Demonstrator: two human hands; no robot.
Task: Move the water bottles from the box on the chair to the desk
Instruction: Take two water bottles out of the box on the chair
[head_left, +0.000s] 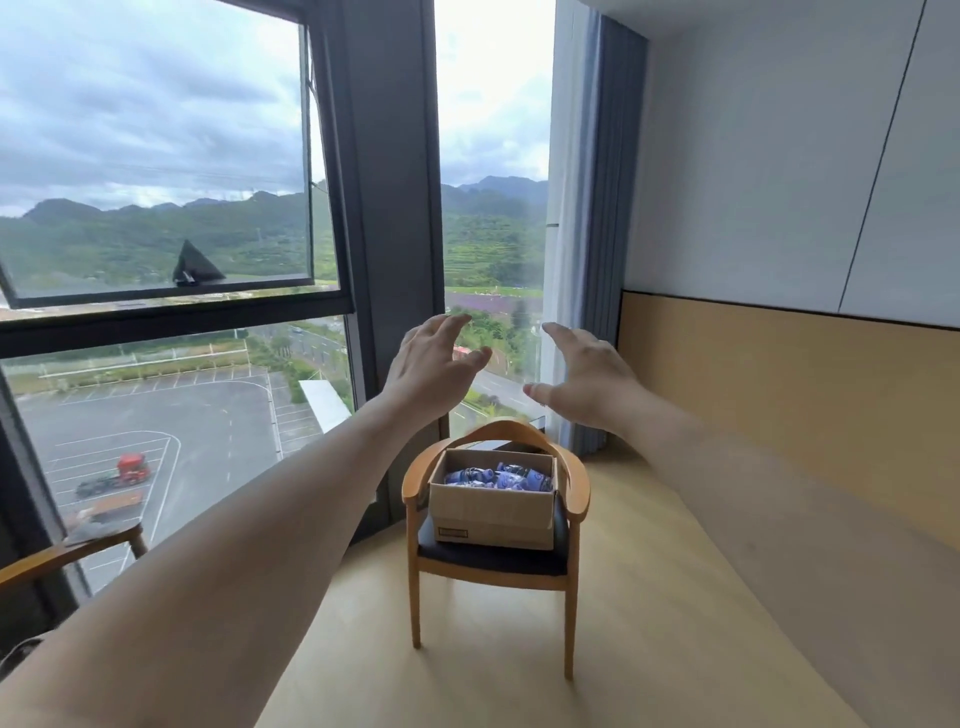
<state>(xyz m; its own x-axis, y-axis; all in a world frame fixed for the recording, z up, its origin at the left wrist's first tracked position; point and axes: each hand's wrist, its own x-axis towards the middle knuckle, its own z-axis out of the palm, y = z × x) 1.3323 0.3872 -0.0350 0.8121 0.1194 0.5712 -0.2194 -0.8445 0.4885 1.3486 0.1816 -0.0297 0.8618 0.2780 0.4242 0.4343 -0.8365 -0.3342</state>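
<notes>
Bottles (496, 477) sit lying down in the box (492, 512) on the chair (575, 499), straight ahead and below both hands, left hand (434, 364) and right hand (584, 376) spread empty, equally near.

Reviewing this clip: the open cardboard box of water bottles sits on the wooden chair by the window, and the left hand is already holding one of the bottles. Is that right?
Not quite. The head view shows the left hand holding nothing: its fingers are spread in the air above the chair, as are those of the right hand. The rest stands: the open cardboard box of water bottles sits on the wooden chair by the window.
</notes>
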